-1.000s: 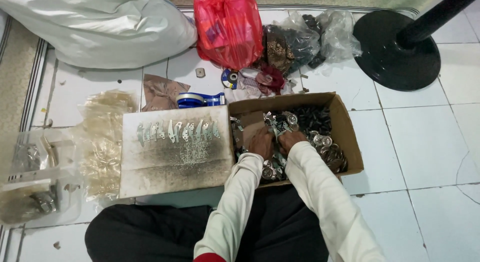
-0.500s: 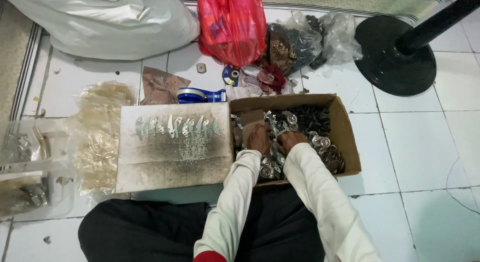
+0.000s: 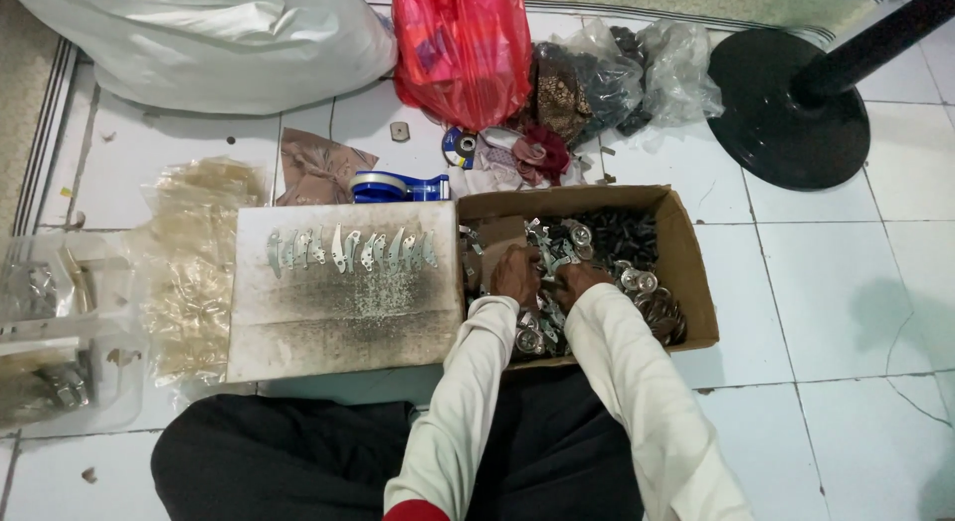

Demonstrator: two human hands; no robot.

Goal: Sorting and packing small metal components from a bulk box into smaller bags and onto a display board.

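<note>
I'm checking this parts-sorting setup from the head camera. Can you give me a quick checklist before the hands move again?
1. Both hands in the cardboard box: ok; left hand and right hand rest among the metal parts.
2. Part gripped: cannot tell, fingers hidden in the pile.
3. Row of flat metal pieces lined up on the grey board: ok.
4. Board free space below the row: ok.
5. Blue tape dispenser behind the board, untouched: ok.

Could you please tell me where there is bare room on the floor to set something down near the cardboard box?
Bare tiles lie right of the cardboard box, below the black round stand base. A smaller patch lies between the white sack and the grey board. Behind the box is crowded with bags; both hands fill the box.
</note>
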